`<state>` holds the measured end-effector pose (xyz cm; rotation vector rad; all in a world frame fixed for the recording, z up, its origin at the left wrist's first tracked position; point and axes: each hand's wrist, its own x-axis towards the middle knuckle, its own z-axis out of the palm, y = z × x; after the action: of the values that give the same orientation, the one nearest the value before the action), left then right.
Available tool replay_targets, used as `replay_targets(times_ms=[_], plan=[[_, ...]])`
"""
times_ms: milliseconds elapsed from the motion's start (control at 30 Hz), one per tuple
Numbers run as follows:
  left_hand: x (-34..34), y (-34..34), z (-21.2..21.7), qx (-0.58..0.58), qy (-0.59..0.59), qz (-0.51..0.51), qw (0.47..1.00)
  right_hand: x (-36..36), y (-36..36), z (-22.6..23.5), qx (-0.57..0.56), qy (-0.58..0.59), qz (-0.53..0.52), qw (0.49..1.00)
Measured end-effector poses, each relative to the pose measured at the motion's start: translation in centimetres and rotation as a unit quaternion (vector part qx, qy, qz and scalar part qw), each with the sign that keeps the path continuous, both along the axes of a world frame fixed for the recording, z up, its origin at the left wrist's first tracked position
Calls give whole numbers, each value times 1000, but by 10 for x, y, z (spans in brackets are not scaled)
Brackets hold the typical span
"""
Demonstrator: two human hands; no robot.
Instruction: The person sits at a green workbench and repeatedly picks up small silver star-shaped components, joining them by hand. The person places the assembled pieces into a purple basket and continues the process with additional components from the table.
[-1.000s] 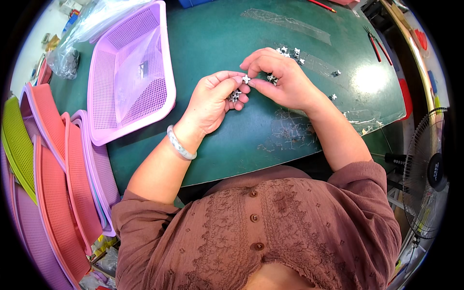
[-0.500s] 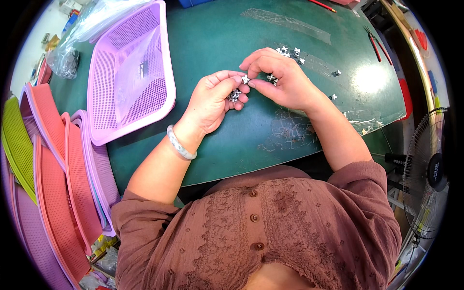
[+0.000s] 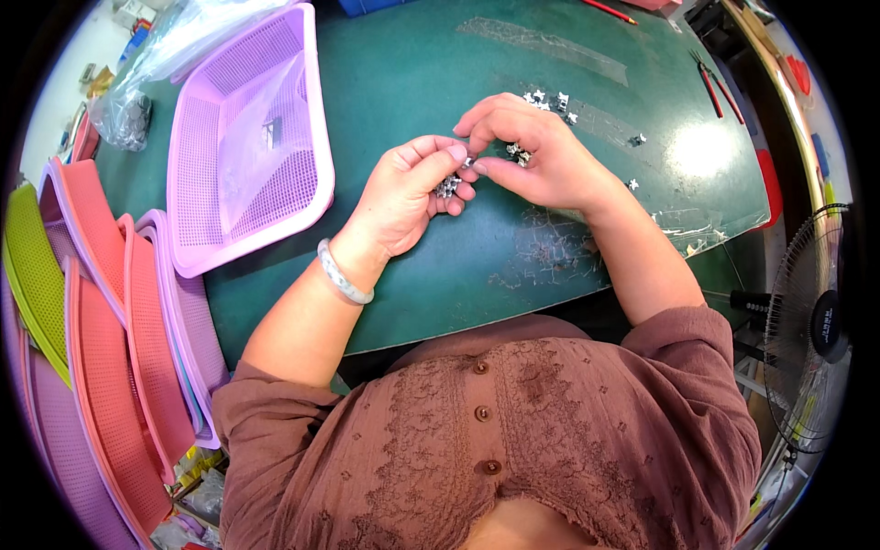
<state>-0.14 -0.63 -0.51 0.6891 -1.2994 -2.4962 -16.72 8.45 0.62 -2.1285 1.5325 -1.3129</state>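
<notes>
Above the green table, my left hand (image 3: 410, 188) is closed, with a small white and dark part (image 3: 467, 163) pinched between thumb and forefinger. Several more such parts (image 3: 446, 187) lie in its curled fingers. My right hand (image 3: 536, 151) is close beside it, thumb and fingertips bent toward the pinched part; whether they touch it is hard to see. A few dark and white parts (image 3: 519, 154) show under the right hand's curved fingers, in the palm. Beyond the right hand, a loose group of the same small parts (image 3: 550, 101) rests on the table.
A purple perforated basket (image 3: 183, 243) with a clear plastic bag (image 3: 266, 151) inside stands on the green table (image 3: 403, 302) at left. Stacked coloured baskets (image 3: 101, 367) fill the lower left. Red-handled pliers (image 3: 710, 90) lie at far right, and a fan (image 3: 807, 321) stands beyond the table edge.
The pinched part has dropped slightly and turned between my left thumb and forefinger. My right fingertips have shifted a little; both arms stay nearly in place.
</notes>
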Motion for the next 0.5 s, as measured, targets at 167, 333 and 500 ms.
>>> replay_targets(times_ms=[167, 333, 500], plan=[[5, 4, 12, -8, -11, -11, 1000, -27, 4, 9, 94, -92, -162, 978], [7, 13, 38, -1, 1, -42, 999, -57, 10, 4, 124, 69, -278, 950], [21, 11, 71, -65, 32, -67, 995, -48, 9, 4, 169, 143, -239, 945]])
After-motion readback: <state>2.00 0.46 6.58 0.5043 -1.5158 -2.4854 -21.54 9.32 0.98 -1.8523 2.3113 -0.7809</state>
